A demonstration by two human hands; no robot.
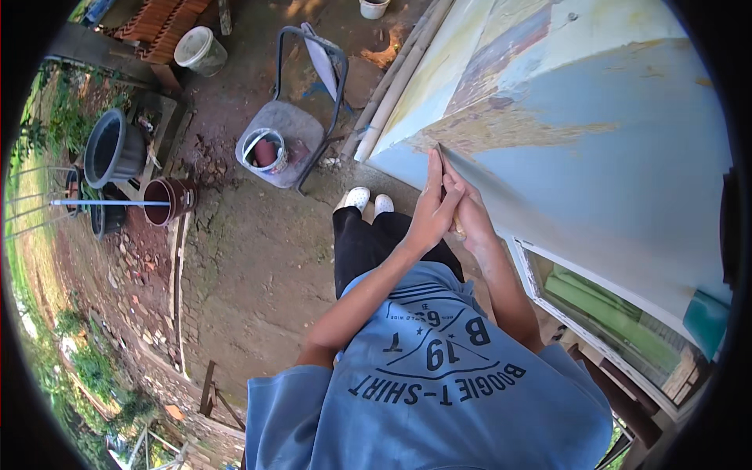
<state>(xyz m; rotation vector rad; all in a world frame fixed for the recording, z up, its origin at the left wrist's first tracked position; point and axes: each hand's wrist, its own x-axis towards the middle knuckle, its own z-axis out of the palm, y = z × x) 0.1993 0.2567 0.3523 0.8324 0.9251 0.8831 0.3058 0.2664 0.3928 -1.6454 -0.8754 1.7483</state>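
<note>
Both hands meet in front of a light blue wall (595,180), at the corner where its paint is scraped back to a tan, streaky patch (509,125). A scraper (459,229), with a light wooden handle end and a thin dark edge showing beyond the fingertips, is between my hands. My right hand (475,219) is closed round its handle. My left hand (427,215) presses along it with fingers straight and thumb crossing toward the right hand. The fingers cover most of the tool. Its tip is at or very close to the wall.
Ahead stands a metal-framed chair (283,125) bearing a white bucket (274,166) with something reddish inside. Long poles (392,86) lie along the wall's foot. Pots, including a big grey one (110,149), stand at left. A window frame (580,301) is at right.
</note>
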